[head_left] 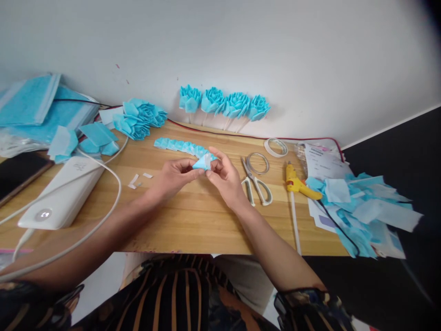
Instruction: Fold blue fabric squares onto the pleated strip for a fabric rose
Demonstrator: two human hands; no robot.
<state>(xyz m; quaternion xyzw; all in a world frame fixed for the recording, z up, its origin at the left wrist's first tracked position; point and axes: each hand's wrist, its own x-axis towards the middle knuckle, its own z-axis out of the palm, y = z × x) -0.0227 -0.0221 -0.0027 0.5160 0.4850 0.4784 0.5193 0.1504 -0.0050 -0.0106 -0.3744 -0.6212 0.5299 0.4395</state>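
Observation:
Over the middle of the wooden table [193, 220], my left hand [174, 177] and my right hand [223, 177] meet, both pinching a small folded piece of light blue paper [203, 162] between fingertips. Just behind the hands lies a strip of folded blue paper petals [179, 145]. Several finished blue paper flowers on white sticks [223, 105] lean against the wall at the back. A bunch of blue paper flowers [139, 118] lies at the back left.
White-handled scissors [257, 184] and two tape rolls [275, 147] lie right of my hands, then a yellow glue gun [298, 183] and a pile of blue paper scraps [361, 211]. A white power bank [64, 193] with cable lies left, with blue sheets [34, 105] behind it.

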